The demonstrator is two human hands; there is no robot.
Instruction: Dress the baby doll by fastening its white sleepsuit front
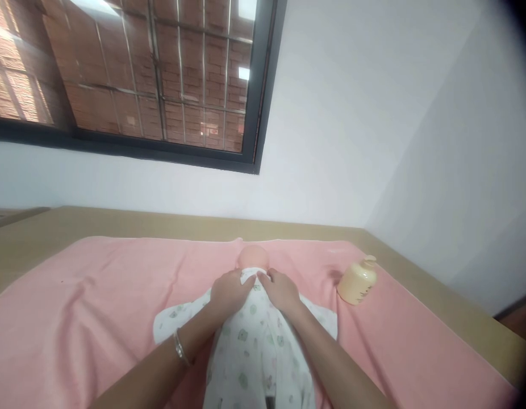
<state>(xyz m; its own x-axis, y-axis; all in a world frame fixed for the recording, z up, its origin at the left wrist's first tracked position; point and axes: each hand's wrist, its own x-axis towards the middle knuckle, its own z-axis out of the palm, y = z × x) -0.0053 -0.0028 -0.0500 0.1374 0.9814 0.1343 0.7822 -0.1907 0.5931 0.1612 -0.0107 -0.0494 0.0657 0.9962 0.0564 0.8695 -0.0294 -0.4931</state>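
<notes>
Two hands [230, 291] pinch the white garment [257, 335] lying between them at its neckline.

Arms [156, 358] reach forward, hands [229, 292] close together, thumbs [249, 288] nearly meeting.

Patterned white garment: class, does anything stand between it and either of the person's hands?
Nothing visible does. The left hand and right hand both touch the patterned white garment at its far end. The cream bottle is off to the right on the pink blanket, out of their way.
</notes>
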